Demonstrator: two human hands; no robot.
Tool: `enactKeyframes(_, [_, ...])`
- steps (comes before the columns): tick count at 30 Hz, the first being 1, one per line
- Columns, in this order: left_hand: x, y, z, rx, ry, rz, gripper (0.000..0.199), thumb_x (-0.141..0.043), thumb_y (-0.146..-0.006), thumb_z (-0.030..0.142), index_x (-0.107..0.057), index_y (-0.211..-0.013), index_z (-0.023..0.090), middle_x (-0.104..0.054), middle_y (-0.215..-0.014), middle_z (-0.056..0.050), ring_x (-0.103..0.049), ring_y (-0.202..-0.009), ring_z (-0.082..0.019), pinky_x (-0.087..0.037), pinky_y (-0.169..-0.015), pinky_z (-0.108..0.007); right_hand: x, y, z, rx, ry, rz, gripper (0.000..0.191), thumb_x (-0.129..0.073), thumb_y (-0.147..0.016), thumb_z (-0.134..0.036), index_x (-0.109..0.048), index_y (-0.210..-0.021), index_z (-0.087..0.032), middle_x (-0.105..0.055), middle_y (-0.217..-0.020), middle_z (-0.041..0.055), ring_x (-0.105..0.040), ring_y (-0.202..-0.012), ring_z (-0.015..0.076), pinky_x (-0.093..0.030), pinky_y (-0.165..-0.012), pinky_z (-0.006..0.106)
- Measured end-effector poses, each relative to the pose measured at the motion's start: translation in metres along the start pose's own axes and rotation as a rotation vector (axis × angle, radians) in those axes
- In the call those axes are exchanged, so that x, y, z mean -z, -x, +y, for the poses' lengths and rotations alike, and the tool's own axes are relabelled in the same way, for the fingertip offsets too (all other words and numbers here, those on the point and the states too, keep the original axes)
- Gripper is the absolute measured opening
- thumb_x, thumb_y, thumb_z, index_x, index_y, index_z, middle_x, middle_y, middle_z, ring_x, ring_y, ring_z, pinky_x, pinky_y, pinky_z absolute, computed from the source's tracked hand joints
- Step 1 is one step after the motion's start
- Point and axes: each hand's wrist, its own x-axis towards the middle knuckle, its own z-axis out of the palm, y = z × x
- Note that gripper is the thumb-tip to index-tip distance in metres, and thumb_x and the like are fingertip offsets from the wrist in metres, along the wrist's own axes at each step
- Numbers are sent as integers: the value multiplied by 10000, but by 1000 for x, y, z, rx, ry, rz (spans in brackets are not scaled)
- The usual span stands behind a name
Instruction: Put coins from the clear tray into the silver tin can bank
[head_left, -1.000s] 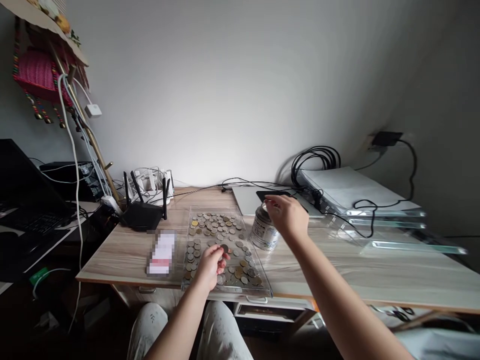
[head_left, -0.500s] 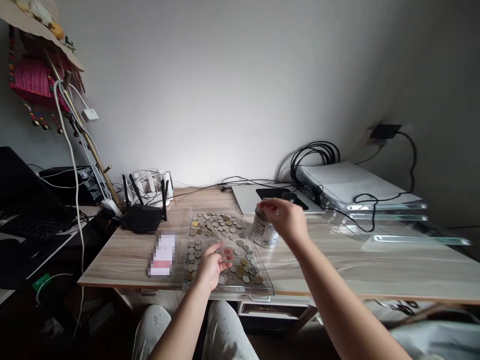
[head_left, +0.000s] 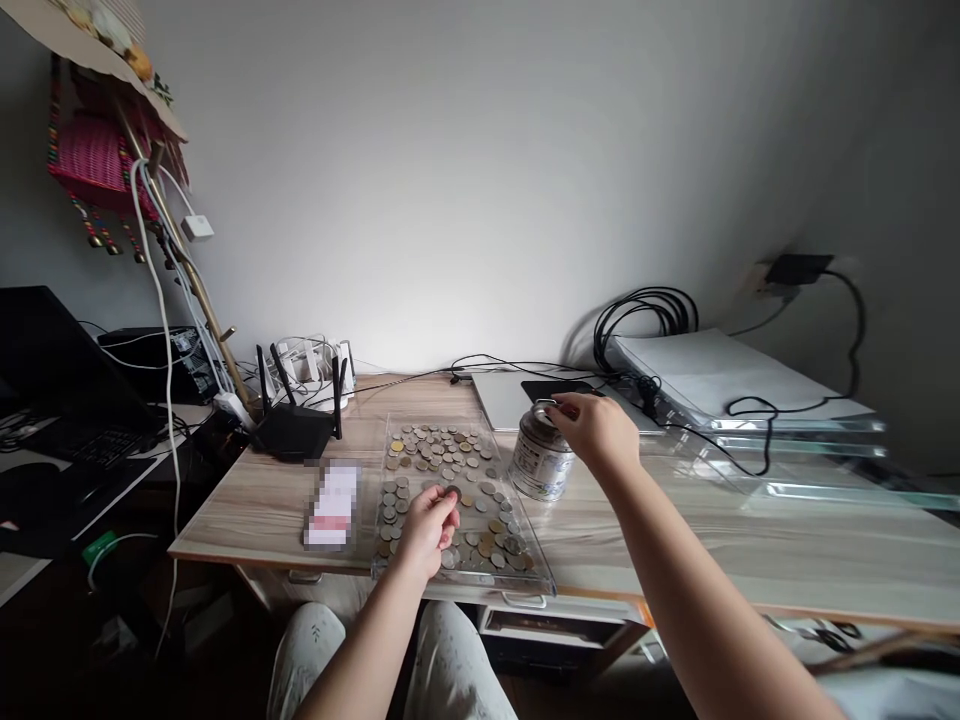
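Note:
A clear tray [head_left: 534, 535] with several coins [head_left: 442, 443] spread in it lies at the middle of the desk's front. My left hand [head_left: 429, 528] is over the tray, its thumb and fingers pinched on a coin [head_left: 453, 493]. Just right of the tray stands a round tin [head_left: 540, 465] with printed sides. My right hand [head_left: 596, 430] is at the tin's top, its fingers closed at the lid's rim; whatever they hold is too small to make out.
A blurred phone-like object [head_left: 332, 505] lies left of the tray, with a black router [head_left: 294, 430] behind it. A silver laptop [head_left: 499, 398] is behind the tin. Clear panels [head_left: 825, 492] and black cables [head_left: 645, 305] are at right.
The fingers of my left hand have closed from a spread pose into a pinch. My right hand has shifted slightly right on the tin, uncovering more of its top. The view has shifted slightly.

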Motion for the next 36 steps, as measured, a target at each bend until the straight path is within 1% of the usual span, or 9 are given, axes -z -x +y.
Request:
enactKeyframes(3, [0,-1,0,31,43,-1,332,-673,-587,396,-462,-684,159,-452,-471,84,-231,-297,14,-73,-323,-152,-11,33,-21,166,-246,103,295,-448,-774,-322,-680,-882,-175,-668,-856,78,-567,-759,190,-419,-637,286])
enactKeyframes(7, [-1,-3,0,23,94,26,269,-641,-600,352,-492,-697,151,-484,-507,61,-269,-316,6,-93,-340,-154,-44,82,-54,336,-532,-425,294,-463,-789,-347,-672,-902,-173,-669,-808,60,-570,-652,147,-434,-580,248])
enactKeyframes(10, [-3,-2,1,32,123,44,166,-588,-622,264,-510,-700,140,-505,-512,42,-320,-328,-7,-123,-348,-152,-60,98,-64,382,-558,-543,239,-490,-773,-329,-682,-791,-188,-659,-739,43,-564,-635,147,-430,-596,253])
enactKeyframes(14, [-4,1,4,104,159,108,261,-472,-633,91,-543,-883,101,-605,-607,-32,-465,-397,-51,-248,-366,-155,-49,81,-51,337,-567,-334,241,-476,-779,-338,-669,-770,-193,-653,-755,49,-565,-645,151,-421,-610,257])
enactKeyframes(19, [-5,4,5,122,220,106,453,-421,-686,-6,-414,-1130,81,-663,-839,-127,-659,-748,-172,-487,-587,-240,-13,24,-11,-50,-201,82,232,-509,-738,-369,-639,-855,-217,-648,-769,46,-572,-729,188,-379,-577,265])
enactKeyframes(23, [-3,3,5,85,237,80,296,-483,-777,82,-445,-1067,121,-657,-951,-159,-645,-896,-217,-508,-625,-238,-1,-14,6,-154,70,-141,174,-516,-693,-286,-652,-794,-244,-647,-798,42,-570,-772,193,-343,-546,256])
enactKeyframes(28, [1,3,-1,42,290,119,134,-590,-757,160,-508,-859,135,-653,-1004,-158,-634,-928,-235,-513,-594,-206,-3,-31,5,-27,171,-273,154,-533,-656,-234,-673,-720,-224,-654,-754,57,-576,-724,191,-352,-572,265])
enactKeyframes(33, [-4,-3,7,65,316,187,72,-610,-748,128,-546,-775,108,-671,-927,-173,-661,-839,-210,-511,-559,-182,-5,-10,-22,272,-35,52,247,-451,-787,-309,-669,-833,-201,-655,-796,74,-577,-753,191,-389,-627,277])
enactKeyframes(36, [-12,-19,30,73,300,145,19,-567,-765,80,-565,-778,94,-675,-891,-165,-668,-797,-195,-523,-578,-195,-19,11,-48,507,-269,-75,284,-404,-836,-347,-654,-849,-214,-647,-787,53,-574,-668,143,-390,-581,237])
